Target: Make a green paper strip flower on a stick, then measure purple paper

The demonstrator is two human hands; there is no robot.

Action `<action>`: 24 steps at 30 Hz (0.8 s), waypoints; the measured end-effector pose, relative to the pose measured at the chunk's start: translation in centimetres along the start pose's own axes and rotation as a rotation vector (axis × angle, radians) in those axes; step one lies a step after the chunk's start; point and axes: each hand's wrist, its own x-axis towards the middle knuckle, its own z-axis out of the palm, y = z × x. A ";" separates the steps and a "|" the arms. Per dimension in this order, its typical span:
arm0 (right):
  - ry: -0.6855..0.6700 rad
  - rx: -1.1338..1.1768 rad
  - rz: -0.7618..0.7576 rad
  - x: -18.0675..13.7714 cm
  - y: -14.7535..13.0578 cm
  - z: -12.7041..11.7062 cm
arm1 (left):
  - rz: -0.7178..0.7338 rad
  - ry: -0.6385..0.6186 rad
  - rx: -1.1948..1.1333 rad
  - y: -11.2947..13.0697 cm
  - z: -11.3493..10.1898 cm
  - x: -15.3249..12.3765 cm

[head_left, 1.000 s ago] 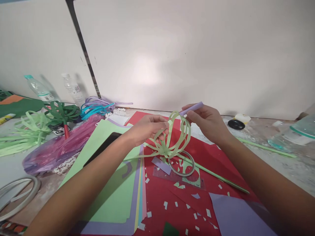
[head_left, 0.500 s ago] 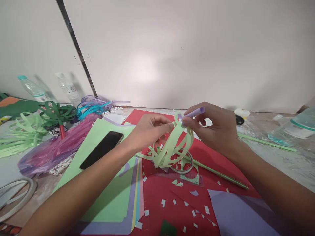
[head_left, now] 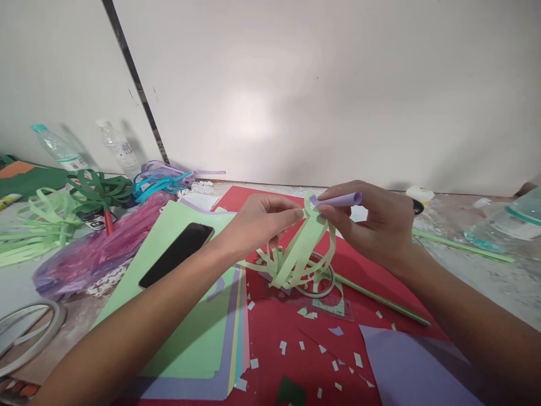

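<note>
Gap between left fingers and right fingers plugged: light green strips droop from there to the red sheet, partly hiding a tape ring. Purple tube juts right across the other hand's top. Green stem slants low beneath right forearm.

Overhead: open air above both hands; white wall bounds far side. Nearside: flat scraps and purple sheet, low passage between forearms. Left flank crowded: phone, pink bag, two bottles by wall. Far right: large bottle.
</note>
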 end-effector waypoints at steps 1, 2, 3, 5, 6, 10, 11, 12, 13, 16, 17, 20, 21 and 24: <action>0.000 0.002 -0.009 0.0 0.0 0.0 | -0.005 0.000 -0.008 0.0 0.0 0.0; -0.001 0.002 -0.016 -0.1 0.1 0.0 | -0.008 -0.001 -0.018 0.0 0.0 0.0; -0.002 0.000 -0.023 -0.1 0.1 0.0 | -0.007 -0.003 -0.026 0.0 0.1 0.0; -0.002 -0.008 -0.029 -0.2 0.1 0.0 | -0.001 -0.007 -0.041 0.0 0.1 0.0; 0.000 -0.011 -0.028 -0.2 0.1 0.0 | 0.000 -0.008 -0.047 0.1 0.1 0.0; 0.001 -0.018 -0.036 -0.2 0.1 0.1 | -0.013 -0.003 -0.064 0.4 0.3 0.0; 0.000 -0.019 -0.043 -0.2 0.1 0.1 | -0.019 -0.001 -0.068 0.5 0.3 0.0; 0.000 -0.020 -0.052 -0.2 0.1 0.1 | -0.026 0.002 -0.070 0.6 0.4 0.0; 0.002 -0.021 -0.062 -0.2 0.1 0.1 | -0.033 0.004 -0.070 0.6 0.4 0.0; -0.007 -0.025 -0.079 -0.3 0.2 0.1 | -0.039 0.004 -0.071 0.7 0.4 0.0; -0.009 -0.026 -0.077 -0.3 0.2 0.1 | -0.036 0.002 -0.072 0.6 0.4 -0.1; -0.012 -0.023 -0.064 -0.3 0.2 0.1 | -0.023 -0.006 -0.071 0.5 0.3 -0.1; -0.014 -0.023 -0.064 -0.3 0.2 0.1 | -0.021 -0.009 -0.070 0.5 0.3 -0.1; -0.020 -0.029 -0.077 -0.3 0.2 0.0 | -0.021 -0.020 -0.077 0.4 0.2 -0.1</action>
